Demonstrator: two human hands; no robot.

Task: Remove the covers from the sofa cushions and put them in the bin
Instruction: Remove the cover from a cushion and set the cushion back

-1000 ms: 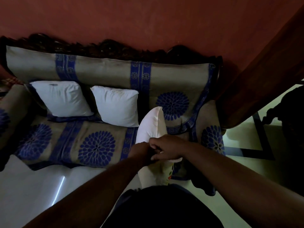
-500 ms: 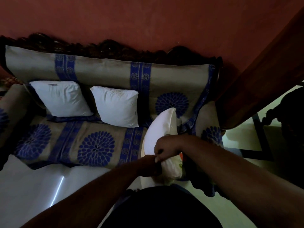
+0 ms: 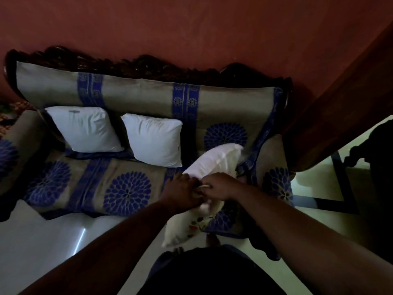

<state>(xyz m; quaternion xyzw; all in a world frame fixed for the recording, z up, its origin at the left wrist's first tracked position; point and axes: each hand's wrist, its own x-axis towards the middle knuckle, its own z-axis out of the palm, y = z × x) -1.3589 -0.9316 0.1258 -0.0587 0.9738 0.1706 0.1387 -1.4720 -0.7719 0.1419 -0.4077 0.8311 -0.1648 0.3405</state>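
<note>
Cushion [image 3: 212, 165] tipped further right, long axis diagonal, both hands' [image 3: 182, 192] [image 3: 219, 186] grip pinching its cover [image 3: 187, 228]

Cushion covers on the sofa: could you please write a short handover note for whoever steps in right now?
Left hand and right hand both grip the third cushion at its middle, over the sofa's right end.
Its floral cover is bunched around the lower half, with the upper half bare.
Two bare white cushions lean against the backrest, apparently done.
Left: pull this cover fully off and bin the covers. No bin is in view.
</note>
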